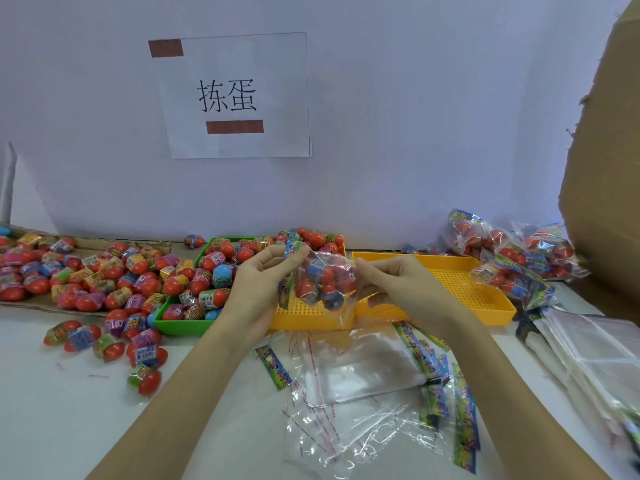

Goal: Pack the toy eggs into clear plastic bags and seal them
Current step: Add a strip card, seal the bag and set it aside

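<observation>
While the left hand (258, 271) pinches the top of the clear plastic bag of red toy eggs (323, 284) above the yellow perforated tray (485, 306), the right hand (394, 282), pinching its far edge, should press the flap flat, I'd say.

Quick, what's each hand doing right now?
Left hand: pinching the top of the bag of eggs.
Right hand: pinching the same bag's other edge.
</observation>
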Motion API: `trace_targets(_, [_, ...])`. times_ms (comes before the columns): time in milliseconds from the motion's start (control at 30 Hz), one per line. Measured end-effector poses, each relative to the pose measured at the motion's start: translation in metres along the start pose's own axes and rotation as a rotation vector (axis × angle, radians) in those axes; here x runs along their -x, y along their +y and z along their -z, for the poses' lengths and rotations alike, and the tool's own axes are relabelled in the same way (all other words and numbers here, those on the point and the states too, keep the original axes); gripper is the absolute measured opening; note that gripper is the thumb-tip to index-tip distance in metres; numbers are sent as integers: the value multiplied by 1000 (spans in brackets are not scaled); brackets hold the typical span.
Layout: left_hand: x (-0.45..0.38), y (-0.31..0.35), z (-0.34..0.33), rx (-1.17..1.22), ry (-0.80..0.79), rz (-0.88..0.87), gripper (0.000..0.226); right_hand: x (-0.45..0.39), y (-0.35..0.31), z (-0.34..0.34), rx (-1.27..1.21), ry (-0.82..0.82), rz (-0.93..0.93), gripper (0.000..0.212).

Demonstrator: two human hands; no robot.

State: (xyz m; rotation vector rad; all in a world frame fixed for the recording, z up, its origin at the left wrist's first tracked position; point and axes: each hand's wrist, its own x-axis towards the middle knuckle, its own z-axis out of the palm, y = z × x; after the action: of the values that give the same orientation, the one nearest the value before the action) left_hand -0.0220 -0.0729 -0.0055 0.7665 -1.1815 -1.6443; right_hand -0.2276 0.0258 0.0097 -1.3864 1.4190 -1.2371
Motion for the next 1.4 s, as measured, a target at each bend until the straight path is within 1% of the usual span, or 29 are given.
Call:
trace_targets(67, [1,2,0,43,-1,-12,34,0,0,1,-38,2,5,43])
trace_targets(133, [2,2,-1,53,7,-30,32,-2,0,2,-81,4,15,45])
trace_targets(233, [2,1,-3,-3,64,-111,29,-4,2,-1,-121,-4,6,49])
trace_targets(267, [1,0,-3,4,84,-136,26,-4,2,-3,-138,-31,-22,52])
trace_targets(333, [0,0,-3,94,114,-154,21,-4,4,-6,-133,-132,-94,59])
trace_targets(400, [-2,0,-1,142,144,-164,22,-4,7,-10,-78,-211,-123,53])
trace_targets(500, [-5,-2,3,135,138,-147,17,-6,9,-17,-126,-192,-132,44])
trace_targets(567, [-6,-2,4,105,103,-150,13,-8,10,-19,-189,-146,-134,39])
trace_targets(600, [-6,-2,5,44,76,-169,16,-8,11,-18,-203,-116,-126,36])
trace_targets(667, [-6,-2,7,-227,3,-215,29,-9,12,-15,-192,-37,-95,31])
trace_targets(700, [-6,-3,8,-359,-59,-208,37,-10,13,-14,-176,2,-83,30])
trace_targets(733, [-6,-5,9,-431,-133,-175,43,-10,14,-12,-161,28,-77,30])
trace_targets(767, [-5,-7,10,-438,-204,-136,45,-10,14,-11,-149,42,-77,31])
trace_targets(833, [-4,-10,10,-368,-278,-116,45,-10,15,-7,-142,38,-85,32])
trace_targets(900, [-4,-9,11,-279,-286,-124,49,-9,16,-2,-164,6,-99,32])
trace_targets(967, [-5,-6,14,-197,-286,-118,59,-8,15,5,-208,-37,-115,30])
trace_targets(1033, [-9,-5,17,-158,-271,-105,69,-8,15,12,-246,-63,-125,28])
trace_targets(1067, [-11,-6,18,-144,-267,-101,70,-8,15,15,-257,-75,-127,27])
trace_targets(1100, [-11,-6,18,-125,-275,-99,69,-7,15,17,-263,-93,-129,27])
trace_targets(1167, [-12,-7,17,-75,-331,-126,58,-6,13,20,-266,-127,-137,30])
trace_targets(1233, [-10,-5,14,-9,-397,-154,51,-6,12,20,-284,-94,-144,40])
trace_targets(1300, [-8,-3,13,36,-433,-150,53,-6,10,19,-315,-64,-158,54])
trace_targets(1333, [-7,-3,13,36,-442,-146,53,-6,9,18,-316,-85,-166,57])
trace_targets(1400, [-7,-4,12,1,-438,-135,52,-5,7,14,-312,-155,-158,54])
